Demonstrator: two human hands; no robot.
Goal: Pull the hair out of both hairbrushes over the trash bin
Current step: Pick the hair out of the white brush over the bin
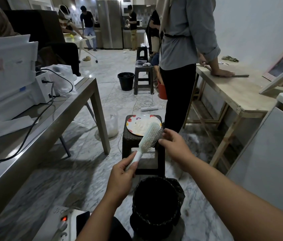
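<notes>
A pale mint hairbrush is held up in front of me, bristles facing right. My left hand grips its white handle. My right hand is at the bristle side, with its fingers curled against the bristles; whether it pinches hair I cannot tell. Below my hands stands a black trash bin lined with a dark bag, just nearer to me than the brush. A second hairbrush is not visible.
A dark plastic stool behind the bin carries a flowered plate. A person stands close on the right by a wooden table. A grey table with a printer is at left; a power strip lies near my knee.
</notes>
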